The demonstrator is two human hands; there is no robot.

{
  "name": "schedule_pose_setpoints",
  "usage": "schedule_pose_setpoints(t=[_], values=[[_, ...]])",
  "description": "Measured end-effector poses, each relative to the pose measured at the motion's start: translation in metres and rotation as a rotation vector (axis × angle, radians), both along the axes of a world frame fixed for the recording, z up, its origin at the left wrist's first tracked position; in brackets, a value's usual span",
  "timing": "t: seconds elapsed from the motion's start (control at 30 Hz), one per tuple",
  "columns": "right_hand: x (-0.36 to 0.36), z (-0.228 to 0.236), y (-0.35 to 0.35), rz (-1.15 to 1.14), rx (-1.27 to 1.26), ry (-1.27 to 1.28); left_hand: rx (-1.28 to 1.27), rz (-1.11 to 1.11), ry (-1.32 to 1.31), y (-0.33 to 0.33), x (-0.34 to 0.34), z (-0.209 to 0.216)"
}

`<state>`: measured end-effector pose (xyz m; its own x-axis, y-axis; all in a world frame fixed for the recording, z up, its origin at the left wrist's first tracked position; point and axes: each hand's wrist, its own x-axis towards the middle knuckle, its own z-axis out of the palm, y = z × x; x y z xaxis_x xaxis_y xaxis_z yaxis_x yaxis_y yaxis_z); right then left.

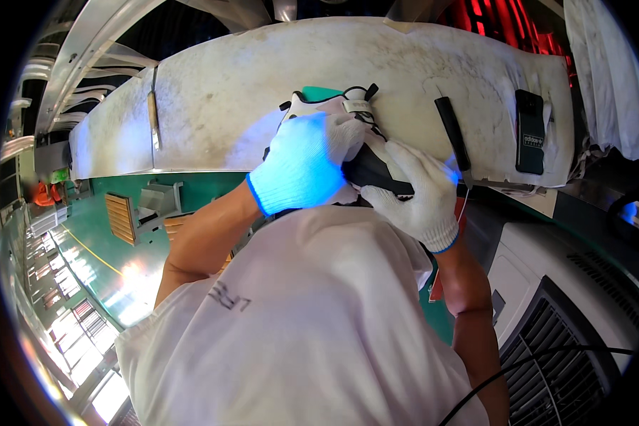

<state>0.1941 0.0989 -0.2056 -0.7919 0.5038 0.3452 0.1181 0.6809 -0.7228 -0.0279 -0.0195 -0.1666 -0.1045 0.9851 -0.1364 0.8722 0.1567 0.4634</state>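
Observation:
A pale shoe [305,106] with black trim and a green lining lies near the front edge of the worktable, partly hidden by my hands. White knit gloves cover both hands. My left hand [304,162], lit bright blue, curls over the middle of the shoe with its fingertips pressed to the upper. On the other side my right hand [420,193] wraps round the dark sole [376,172], thumb underneath and fingers on top. Just right of that hand lies a black-handled tool [453,131] with a thin metal blade reaching the table edge.
The stained, pale worktable [220,85] curves across the view. A black phone [530,135] lies at its right end, a wooden-handled tool [153,117] at its left. A white machine with a dark grille [557,348] stands at lower right; a black cable [518,363] crosses before it.

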Motion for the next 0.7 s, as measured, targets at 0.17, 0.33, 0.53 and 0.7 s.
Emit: schedule_pose_setpoints(t=[0.17,0.33,0.53,0.7], values=[[-0.003,0.005,0.003,0.091,0.001,-0.021,-0.086,-0.097,-0.001,0.019,-0.004,0.040],[-0.003,0.003,0.004,0.182,0.255,0.056,-0.147,-0.143,-0.005,0.025,-0.004,0.033],[-0.010,0.001,0.004,0.160,0.223,0.086,0.038,-0.174,-0.039,0.018,-0.013,0.020],[0.000,0.006,-0.012,-0.020,0.307,-0.031,0.203,0.283,-1.334,-0.020,-0.071,-0.022]])
